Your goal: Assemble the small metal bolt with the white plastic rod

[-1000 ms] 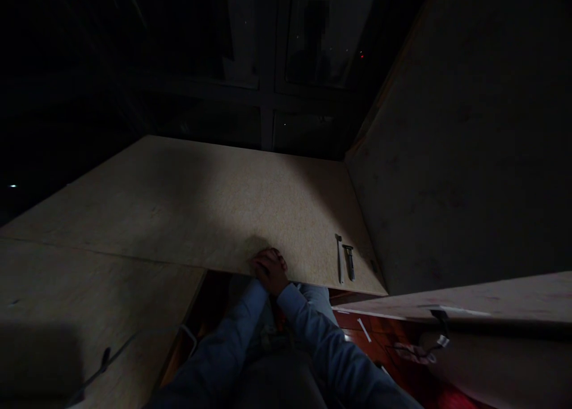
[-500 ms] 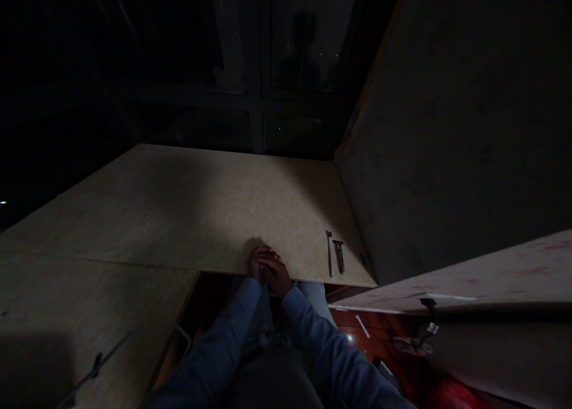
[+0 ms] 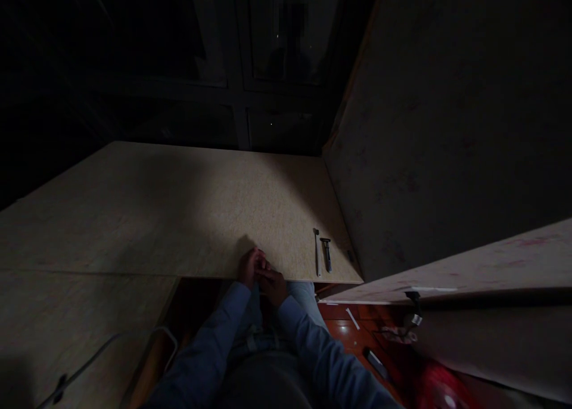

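At the front edge of the pale tabletop [image 3: 250, 188], my left hand [image 3: 249, 266] and my right hand [image 3: 273, 284] meet, their fingers curled in and touching one another. Nothing shows between them, though the light is dim and the inner fingers are partly hidden. To the right of my hands a toothbrush [image 3: 318, 254] lies lengthwise on the table, its head pointing away from me. Beside it lies a dark razor [image 3: 328, 255], head also at the far end. Neither hand touches these two.
A wall [image 3: 429, 129] borders the table on the right, and dark windows [image 3: 286, 51] stand behind it. A small dark object [image 3: 351, 256] lies by the wall. On the left, a grey cable [image 3: 102, 346] crosses another tabletop. Scattered items lie on the reddish floor [image 3: 335, 325].
My hands have loosened from a closer clasp; the right has slid lower and their fingers now meet at the tips. The view has shifted slightly to the right. Toothbrush and razor stay put.
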`<action>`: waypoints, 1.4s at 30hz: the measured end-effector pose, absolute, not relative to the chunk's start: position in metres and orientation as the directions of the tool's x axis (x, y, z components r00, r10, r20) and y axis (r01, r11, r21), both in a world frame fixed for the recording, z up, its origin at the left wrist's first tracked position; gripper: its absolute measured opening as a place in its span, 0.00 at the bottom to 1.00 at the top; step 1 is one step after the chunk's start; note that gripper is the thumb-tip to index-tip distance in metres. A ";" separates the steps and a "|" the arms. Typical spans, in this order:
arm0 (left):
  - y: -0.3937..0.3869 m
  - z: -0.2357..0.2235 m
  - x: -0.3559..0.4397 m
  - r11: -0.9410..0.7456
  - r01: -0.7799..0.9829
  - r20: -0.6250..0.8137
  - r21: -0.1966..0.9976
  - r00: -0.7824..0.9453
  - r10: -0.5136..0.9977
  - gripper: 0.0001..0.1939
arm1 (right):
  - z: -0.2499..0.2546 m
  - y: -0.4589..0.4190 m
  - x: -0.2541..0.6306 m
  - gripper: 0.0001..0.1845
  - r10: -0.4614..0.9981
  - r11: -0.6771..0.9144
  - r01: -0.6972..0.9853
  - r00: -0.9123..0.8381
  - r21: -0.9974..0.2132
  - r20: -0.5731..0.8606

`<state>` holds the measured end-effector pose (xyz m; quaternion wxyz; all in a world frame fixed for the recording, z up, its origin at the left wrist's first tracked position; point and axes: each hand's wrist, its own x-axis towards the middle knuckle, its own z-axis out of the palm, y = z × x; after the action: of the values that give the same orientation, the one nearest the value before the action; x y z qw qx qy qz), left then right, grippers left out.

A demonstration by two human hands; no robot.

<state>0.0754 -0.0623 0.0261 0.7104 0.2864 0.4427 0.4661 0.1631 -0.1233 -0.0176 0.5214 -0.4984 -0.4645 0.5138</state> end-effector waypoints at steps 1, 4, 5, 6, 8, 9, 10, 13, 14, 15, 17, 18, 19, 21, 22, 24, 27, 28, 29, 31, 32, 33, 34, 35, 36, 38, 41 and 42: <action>-0.063 0.027 0.076 0.383 -0.374 -0.345 0.845 0.167 0.924 0.23 | -0.018 -0.124 0.164 0.13 0.998 -0.042 -0.090 0.048 -0.995 -0.046; -0.064 0.030 0.079 0.318 -0.275 -0.287 0.907 0.147 0.947 0.23 | -0.016 -0.125 0.167 0.12 0.993 -0.094 -0.158 0.059 -0.983 -0.104; -0.064 0.030 0.079 0.301 -0.252 -0.274 0.920 0.138 0.952 0.23 | -0.015 -0.124 0.168 0.11 0.990 -0.113 -0.187 0.057 -0.976 -0.125; -0.064 0.030 0.080 0.288 -0.232 -0.264 0.929 0.129 0.956 0.22 | -0.014 -0.123 0.168 0.11 0.988 -0.133 -0.220 0.053 -0.966 -0.148; -0.063 0.030 0.081 0.260 -0.200 -0.243 0.945 0.103 0.964 0.21 | -0.013 -0.119 0.169 0.10 0.980 -0.174 -0.293 0.037 -0.940 -0.193; -0.063 0.030 0.081 0.247 -0.185 -0.234 0.951 0.091 0.968 0.20 | -0.012 -0.117 0.169 0.11 0.976 -0.194 -0.332 0.028 -0.923 -0.215; -0.063 0.030 0.082 0.240 -0.174 -0.228 0.955 0.082 0.970 0.19 | -0.012 -0.115 0.170 0.11 0.972 -0.213 -0.370 0.017 -0.904 -0.236; -0.063 0.031 0.085 0.235 -0.157 -0.227 0.959 0.064 0.972 0.18 | -0.011 -0.112 0.174 0.14 0.959 -0.264 -0.471 -0.033 -0.842 -0.282; -0.063 0.032 0.086 0.234 -0.153 -0.227 0.960 0.060 0.972 0.18 | -0.010 -0.112 0.176 0.15 0.955 -0.279 -0.496 -0.055 -0.822 -0.290; -0.064 0.033 0.086 0.232 -0.150 -0.226 0.961 0.058 0.972 0.18 | -0.009 -0.111 0.178 0.16 0.952 -0.293 -0.517 -0.078 -0.804 -0.296; -0.064 0.035 0.087 0.227 -0.144 -0.221 0.963 0.055 0.974 0.17 | -0.007 -0.112 0.182 0.18 0.946 -0.316 -0.548 -0.118 -0.774 -0.303; -0.065 0.036 0.087 0.223 -0.141 -0.217 0.965 0.054 0.975 0.17 | -0.006 -0.113 0.184 0.19 0.944 -0.323 -0.559 -0.130 -0.764 -0.304; -0.065 0.036 0.087 0.220 -0.138 -0.214 0.966 0.053 0.975 0.17 | -0.006 -0.113 0.185 0.19 0.943 -0.327 -0.571 -0.138 -0.754 -0.304; -0.065 0.036 0.087 0.216 -0.132 -0.211 0.968 0.052 0.976 0.16 | -0.005 -0.114 0.186 0.19 0.940 -0.336 -0.591 -0.156 -0.733 -0.305; -0.065 0.036 0.086 0.216 -0.129 -0.211 0.968 0.054 0.976 0.17 | -0.004 -0.114 0.186 0.19 0.938 -0.341 -0.597 -0.164 -0.726 -0.306; -0.066 0.034 0.085 0.219 -0.124 -0.213 0.968 0.062 0.975 0.17 | -0.005 -0.114 0.186 0.20 0.934 -0.352 -0.600 -0.173 -0.719 -0.313; -0.067 0.032 0.084 0.220 -0.114 -0.212 0.969 0.081 0.974 0.18 | -0.005 -0.114 0.183 0.23 0.930 -0.358 -0.580 -0.157 -0.731 -0.331; -0.068 0.032 0.084 0.217 -0.110 -0.208 0.970 0.090 0.974 0.18 | -0.005 -0.116 0.183 0.23 0.930 -0.358 -0.575 -0.149 -0.736 -0.337; -0.068 0.032 0.084 0.212 -0.104 -0.202 0.972 0.100 0.974 0.18 | -0.004 -0.119 0.182 0.23 0.930 -0.357 -0.573 -0.141 -0.738 -0.340; -0.070 0.031 0.083 0.200 -0.091 -0.188 0.976 0.126 0.974 0.19 | 0.000 -0.127 0.183 0.22 0.930 -0.355 -0.558 -0.130 -0.750 -0.344; -0.070 0.030 0.083 0.194 -0.082 -0.182 0.977 0.139 0.973 0.19 | 0.003 -0.133 0.185 0.22 0.930 -0.357 -0.546 -0.129 -0.758 -0.344; -0.070 0.029 0.083 0.189 -0.075 -0.176 0.979 0.152 0.973 0.19 | 0.007 -0.139 0.188 0.22 0.928 -0.367 -0.504 -0.139 -0.782 -0.346; -0.071 0.028 0.082 0.186 -0.067 -0.173 0.980 0.163 0.971 0.20 | 0.011 -0.146 0.192 0.22 0.924 -0.380 -0.464 -0.149 -0.800 -0.352; -0.071 0.027 0.081 0.182 -0.062 -0.169 0.981 0.172 0.970 0.20 | 0.016 -0.152 0.199 0.22 0.921 -0.386 -0.442 -0.140 -0.809 -0.363; -0.070 0.026 0.081 0.179 -0.058 -0.166 0.982 0.180 0.969 0.20 | 0.020 -0.158 0.206 0.21 0.918 -0.391 -0.431 -0.125 -0.813 -0.376; -0.070 0.024 0.081 0.177 -0.056 -0.163 0.983 0.197 0.967 0.21 | 0.030 -0.167 0.226 0.21 0.925 -0.361 -0.415 -0.050 -0.835 -0.375; -0.069 0.022 0.082 0.182 -0.063 -0.163 0.981 0.231 0.959 0.22 | 0.045 -0.172 0.261 0.23 0.931 -0.319 -0.359 0.054 -0.877 -0.361; -0.069 0.022 0.082 0.184 -0.066 -0.164 0.981 0.242 0.956 0.22 | 0.049 -0.172 0.272 0.22 0.928 -0.308 -0.328 0.106 -0.893 -0.358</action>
<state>0.0820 -0.0689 0.0222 0.6192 0.4873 0.4569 0.4127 0.2722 -0.1719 0.0494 0.5172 -0.5345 -0.2806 0.6067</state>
